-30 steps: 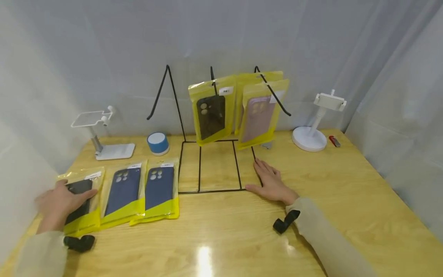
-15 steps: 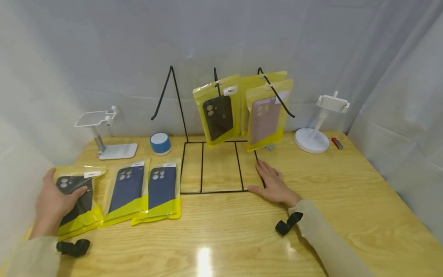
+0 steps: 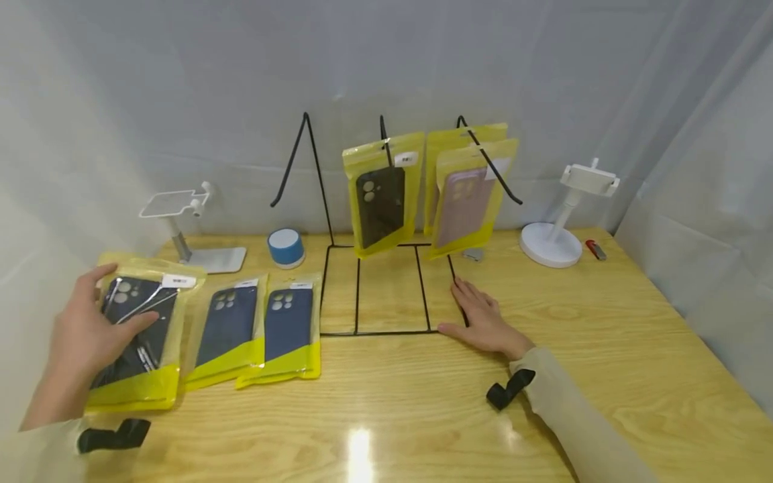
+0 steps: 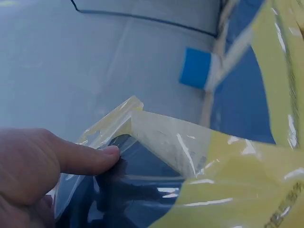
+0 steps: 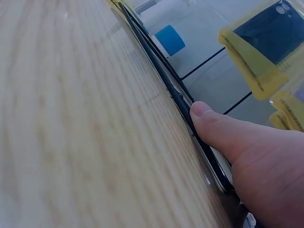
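— Yellow-and-clear plastic everywhere. What is in the packet the left hand (image 3: 84, 339) has?

— A black phone case. The left hand grips that black-case packet (image 3: 135, 335), thumb on its far edge and fingers curled over the front, and it is tilted up off the wooden table (image 3: 604, 349) at the front left. In the left wrist view a finger presses the clear film near the top corner.

— And the other packets?

— Two blue-case packets (image 3: 253, 329) lie flat just beside it, side by side and touching. On the black wire rack (image 3: 386, 288) hang a dark-case packet (image 3: 380, 194) on the middle hook and a pink-case packet (image 3: 465, 198) on the right hook, with another yellow one behind it. The rack's left hook is bare.

— The right hand (image 3: 483, 322)?

— Flat and relaxed, fingers straight, resting on the rack's base frame at its right front corner; the thumb lies along the front wire.

— Room at the edges?

— The near table and the whole right half are bare wood. Along the back edge stand a white tablet stand (image 3: 187, 235), a blue-banded speaker (image 3: 286, 247), a white phone holder (image 3: 561, 221) and a small red item (image 3: 596, 249).
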Motion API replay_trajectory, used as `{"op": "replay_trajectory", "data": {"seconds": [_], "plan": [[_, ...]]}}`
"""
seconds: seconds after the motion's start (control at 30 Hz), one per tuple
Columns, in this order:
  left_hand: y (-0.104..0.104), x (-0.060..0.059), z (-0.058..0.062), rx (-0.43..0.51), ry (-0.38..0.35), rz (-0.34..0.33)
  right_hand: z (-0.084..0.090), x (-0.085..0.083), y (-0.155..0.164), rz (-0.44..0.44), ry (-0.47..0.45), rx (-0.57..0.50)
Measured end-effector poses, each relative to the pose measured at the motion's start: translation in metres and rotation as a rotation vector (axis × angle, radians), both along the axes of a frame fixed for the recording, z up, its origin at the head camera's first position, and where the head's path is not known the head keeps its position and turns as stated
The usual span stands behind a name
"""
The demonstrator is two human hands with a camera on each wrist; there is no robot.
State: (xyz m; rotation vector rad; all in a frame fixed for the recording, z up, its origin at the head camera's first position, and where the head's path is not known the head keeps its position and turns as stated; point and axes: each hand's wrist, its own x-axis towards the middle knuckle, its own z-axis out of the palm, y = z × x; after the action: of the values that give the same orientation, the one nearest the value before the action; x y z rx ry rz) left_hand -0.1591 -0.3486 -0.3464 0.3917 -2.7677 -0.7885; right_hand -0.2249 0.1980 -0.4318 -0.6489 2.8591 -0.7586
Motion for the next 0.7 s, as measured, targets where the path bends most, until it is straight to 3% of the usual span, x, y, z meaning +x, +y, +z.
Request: {"op": "replay_trajectory", "data": {"seconds": [0.07,0.17,0.3,0.43,0.53,0.7], "plan": [[0.011,0.002,0.01,0.0,0.023,-0.012,0.002,0.0,0.001,-0.001,0.0,-0.004],[0.028,0.01,0.022,0.03,0.078,-0.089,0.002,0.0,0.001,0.001,0.009,-0.001],[0.049,0.021,0.033,0.167,0.159,-0.225,0.001,0.0,0.001,0.008,0.01,0.006],[0.072,0.033,0.037,0.249,0.243,-0.304,0.0,0.001,-0.001,0.01,0.016,-0.005],[0.091,0.04,0.038,0.231,0.314,-0.349,0.001,0.001,-0.001,0.005,0.024,-0.008],[0.122,0.05,0.045,0.25,0.296,-0.415,0.001,0.001,0.0,0.007,0.02,0.004]]}}
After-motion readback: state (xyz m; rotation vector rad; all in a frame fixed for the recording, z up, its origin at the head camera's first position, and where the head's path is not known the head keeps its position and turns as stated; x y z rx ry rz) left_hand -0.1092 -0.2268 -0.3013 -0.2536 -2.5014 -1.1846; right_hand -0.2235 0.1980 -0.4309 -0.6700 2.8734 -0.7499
